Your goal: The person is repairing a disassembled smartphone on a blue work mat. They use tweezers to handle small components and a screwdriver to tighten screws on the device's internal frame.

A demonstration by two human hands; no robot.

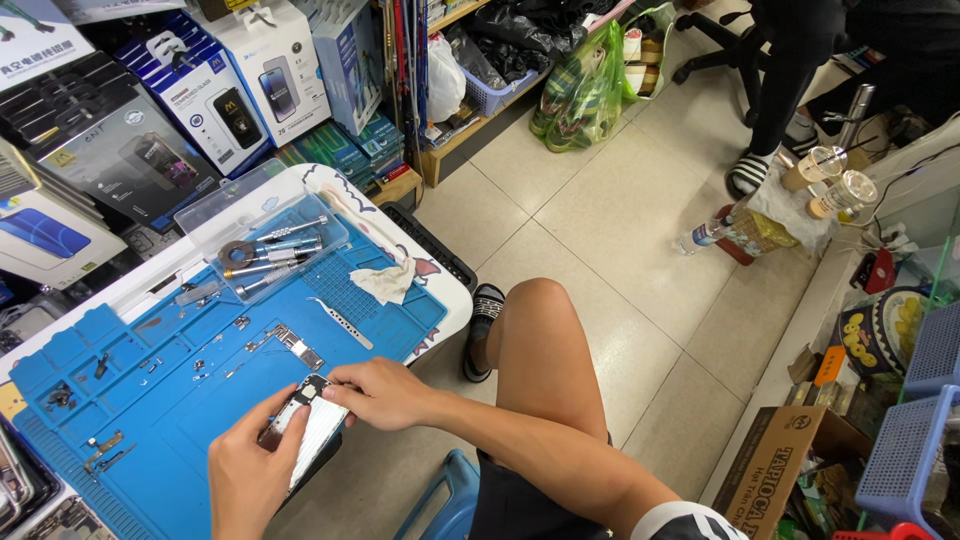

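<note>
An opened smartphone (310, 428) lies at the near edge of a blue repair mat (180, 400). My left hand (250, 478) grips its lower end from below. My right hand (385, 392) pinches at the phone's top end, fingertips on the exposed parts. Small metal brackets and screws (290, 345) are scattered on the mat just beyond the phone.
A clear plastic tray (262, 245) with screwdrivers and tweezers sits at the mat's far side, a crumpled white cloth (385, 282) beside it. Stacked boxes (170, 90) line the back. Another person's legs (780, 100) stand far right near drink cups (825, 175). Cardboard box (775, 465) bottom right.
</note>
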